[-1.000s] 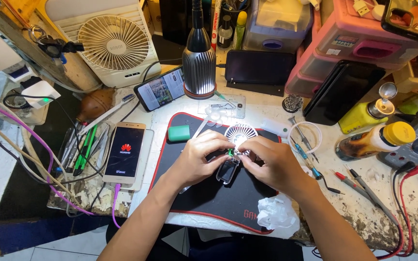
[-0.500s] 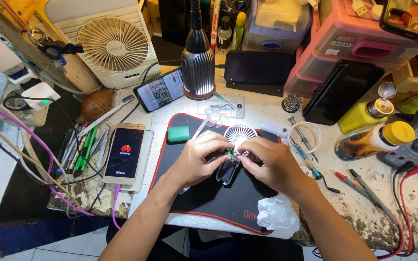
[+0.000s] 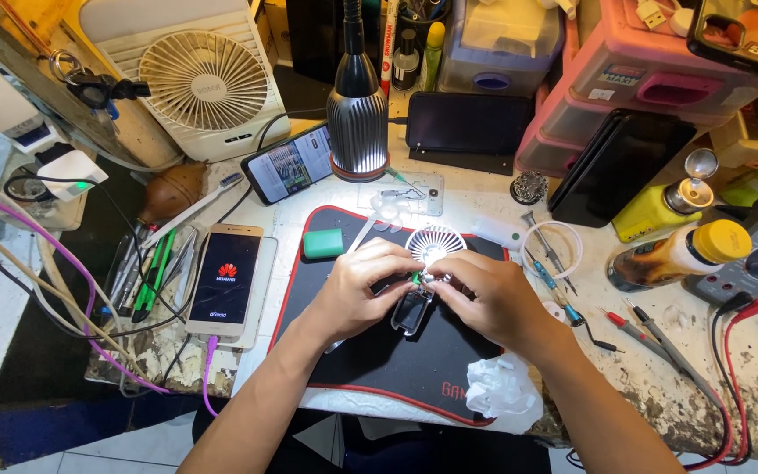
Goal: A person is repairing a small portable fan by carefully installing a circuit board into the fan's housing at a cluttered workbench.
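Cluttered with tools, bottles and cables, a repair bench was seen from above, with a black work mat edged in red [image 3: 370, 351] at its centre. Both hands met over the mat's upper middle. The left hand [image 3: 363, 285] and the right hand [image 3: 482, 294] each pinched a small handheld fan with a round white grille [image 3: 432, 244], its dark translucent handle [image 3: 412, 309] pointing down toward the person. Compared with the views half a second and one second before, nothing had visibly shifted: hands and fan kept the same position, suggesting slow, fine work at the fan's neck. A gold smartphone with a lit screen [image 3: 225, 279] lay to the left, charging by a pink cable [image 3: 208, 373]. A crumpled white tissue [image 3: 500, 391] sat at the mat's lower right.
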